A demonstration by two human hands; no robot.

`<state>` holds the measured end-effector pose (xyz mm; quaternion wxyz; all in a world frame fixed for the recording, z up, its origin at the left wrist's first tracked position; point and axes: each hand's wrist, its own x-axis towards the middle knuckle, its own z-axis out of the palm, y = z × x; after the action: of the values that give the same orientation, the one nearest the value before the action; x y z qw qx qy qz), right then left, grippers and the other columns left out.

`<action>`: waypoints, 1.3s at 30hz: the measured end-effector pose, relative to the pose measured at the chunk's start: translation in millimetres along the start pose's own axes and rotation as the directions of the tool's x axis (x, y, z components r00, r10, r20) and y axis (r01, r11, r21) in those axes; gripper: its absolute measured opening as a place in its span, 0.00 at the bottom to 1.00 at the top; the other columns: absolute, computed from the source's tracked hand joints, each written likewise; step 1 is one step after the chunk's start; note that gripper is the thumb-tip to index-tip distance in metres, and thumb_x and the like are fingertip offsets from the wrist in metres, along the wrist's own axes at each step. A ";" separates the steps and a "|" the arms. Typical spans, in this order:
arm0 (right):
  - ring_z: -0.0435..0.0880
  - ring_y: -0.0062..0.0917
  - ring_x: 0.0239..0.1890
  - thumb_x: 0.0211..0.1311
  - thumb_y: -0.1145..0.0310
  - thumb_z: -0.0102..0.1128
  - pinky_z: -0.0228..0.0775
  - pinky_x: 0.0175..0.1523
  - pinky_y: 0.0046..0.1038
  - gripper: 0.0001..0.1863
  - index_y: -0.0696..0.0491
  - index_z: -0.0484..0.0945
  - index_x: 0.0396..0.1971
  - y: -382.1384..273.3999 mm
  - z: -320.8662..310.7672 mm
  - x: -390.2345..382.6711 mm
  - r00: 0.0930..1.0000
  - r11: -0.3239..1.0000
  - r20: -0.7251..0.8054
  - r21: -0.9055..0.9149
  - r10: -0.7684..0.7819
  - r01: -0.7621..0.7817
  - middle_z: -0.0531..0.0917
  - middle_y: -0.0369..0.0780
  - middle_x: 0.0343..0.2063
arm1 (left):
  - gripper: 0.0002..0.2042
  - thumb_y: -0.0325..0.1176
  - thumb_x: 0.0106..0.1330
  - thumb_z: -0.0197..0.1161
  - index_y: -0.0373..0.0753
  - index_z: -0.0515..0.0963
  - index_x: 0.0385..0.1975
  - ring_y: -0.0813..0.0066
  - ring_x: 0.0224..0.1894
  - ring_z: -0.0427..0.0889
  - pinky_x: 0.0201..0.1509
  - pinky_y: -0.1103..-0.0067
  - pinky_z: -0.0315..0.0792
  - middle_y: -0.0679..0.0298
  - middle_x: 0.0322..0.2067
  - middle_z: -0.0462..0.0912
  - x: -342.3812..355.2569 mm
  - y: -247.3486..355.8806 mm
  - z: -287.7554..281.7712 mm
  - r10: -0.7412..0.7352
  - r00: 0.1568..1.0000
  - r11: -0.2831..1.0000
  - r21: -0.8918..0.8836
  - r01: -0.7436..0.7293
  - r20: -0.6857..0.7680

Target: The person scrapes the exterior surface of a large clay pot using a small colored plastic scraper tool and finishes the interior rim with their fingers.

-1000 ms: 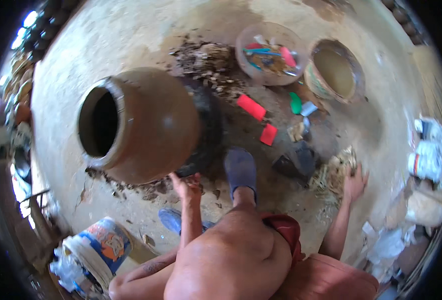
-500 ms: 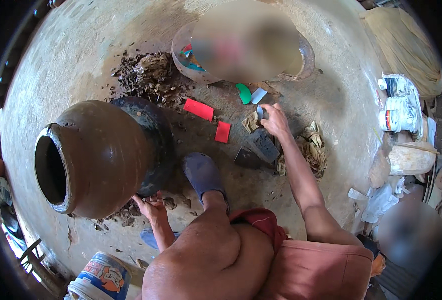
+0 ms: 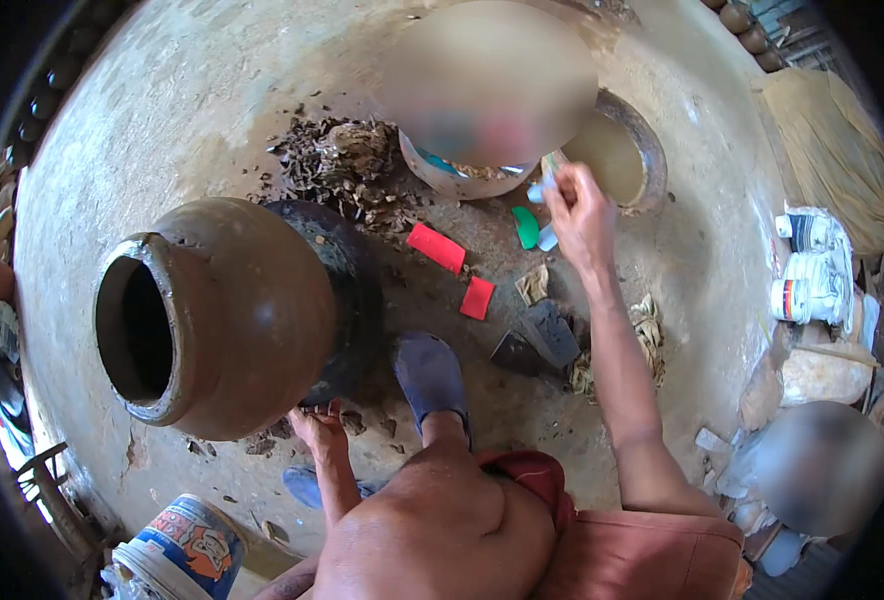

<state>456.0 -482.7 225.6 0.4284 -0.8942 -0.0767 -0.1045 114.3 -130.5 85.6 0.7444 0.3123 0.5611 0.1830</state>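
A big brown clay pot (image 3: 262, 310) lies tilted with its mouth facing left, against a dark round vessel (image 3: 357, 290). My left hand (image 3: 320, 430) is at the pot's lower right side, fingers apart; whether it touches the pot I cannot tell. Pinched in my right hand (image 3: 584, 215) is a small pale blue-white flat piece (image 3: 538, 192), near the rim of a water-filled basin (image 3: 652, 150). Below that hand lie a green curved piece (image 3: 526, 228) and another pale flat piece (image 3: 549, 238). Two red flat pieces (image 3: 437, 248) lie further left.
A clay bowl (image 3: 462, 183) holds colourful scraps, partly hidden by a blur. Dark clay crumbs (image 3: 347, 160) are heaped left of it. A small cloth (image 3: 534, 285) and dark blocks (image 3: 542, 335) lie ahead of my foot. A printed bucket (image 3: 192, 550) stands lower left, white containers (image 3: 812, 270) right.
My right hand has moved up and away from beside the small cloth to the basin's edge, carrying the pale piece. My left hand stays by the pot. The whole view has shifted.
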 end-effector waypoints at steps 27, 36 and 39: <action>0.90 0.43 0.41 0.60 0.70 0.61 0.80 0.49 0.42 0.13 0.49 0.90 0.43 7.8 115.0 155.5 0.928 0.900 0.259 -0.274 -0.269 0.338 0.89 0.47 0.38 | 0.27 0.57 0.75 0.55 0.48 0.68 0.66 0.59 0.59 0.76 0.60 0.57 0.74 0.62 0.61 0.74 18.0 2.5 -18.3 0.124 0.987 0.981 -0.165 -0.106 0.099; 0.82 0.21 0.33 0.64 0.83 0.60 0.74 0.38 0.26 0.16 0.51 0.89 0.46 -244.8 129.0 62.2 0.613 0.618 0.194 0.487 -0.766 0.617 0.84 0.37 0.33 | 0.28 0.56 0.73 0.59 0.45 0.69 0.65 0.61 0.58 0.77 0.58 0.58 0.77 0.61 0.59 0.77 68.6 103.0 -15.3 0.351 0.914 0.936 -0.103 -0.337 0.202; 0.82 0.26 0.35 0.60 0.85 0.59 0.75 0.41 0.27 0.19 0.50 0.89 0.47 -256.1 138.9 52.7 0.543 0.516 0.160 0.608 -0.824 0.604 0.83 0.38 0.34 | 0.28 0.56 0.73 0.59 0.45 0.69 0.65 0.61 0.57 0.78 0.57 0.59 0.77 0.61 0.59 0.77 70.7 102.8 -8.0 0.328 0.925 0.943 -0.129 -0.308 0.190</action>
<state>465.7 -212.5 346.1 0.5228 -0.6366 -0.5644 -0.0532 136.2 -8.5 102.0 0.7738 0.3803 0.4123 0.2944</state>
